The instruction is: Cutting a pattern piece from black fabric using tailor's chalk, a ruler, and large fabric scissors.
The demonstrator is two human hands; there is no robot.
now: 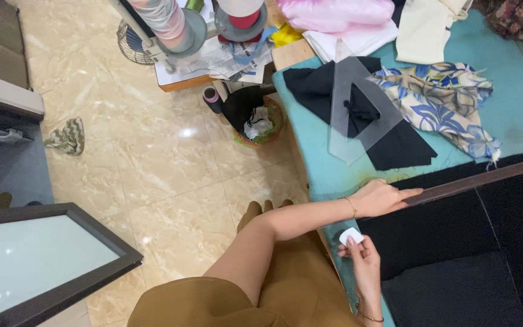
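Observation:
My left hand [381,198] presses flat on the near end of a long dark ruler [473,180]. The ruler lies across black fabric [449,236] spread on the turquoise-covered table [516,121]. My right hand [363,257] is just below, at the table's edge. It pinches a small white piece of tailor's chalk [350,235] between thumb and fingers. Both wrists wear thin gold bracelets. My brown garment fills the bottom of the view.
A clear plastic triangle [358,109] rests on another black cloth [401,148] beside blue floral fabric [449,100]. Pink and white cloths [340,15] are piled at the far end. On the tiled floor stand a scrap basket [258,124], a fan [131,42] and a framed panel [43,254].

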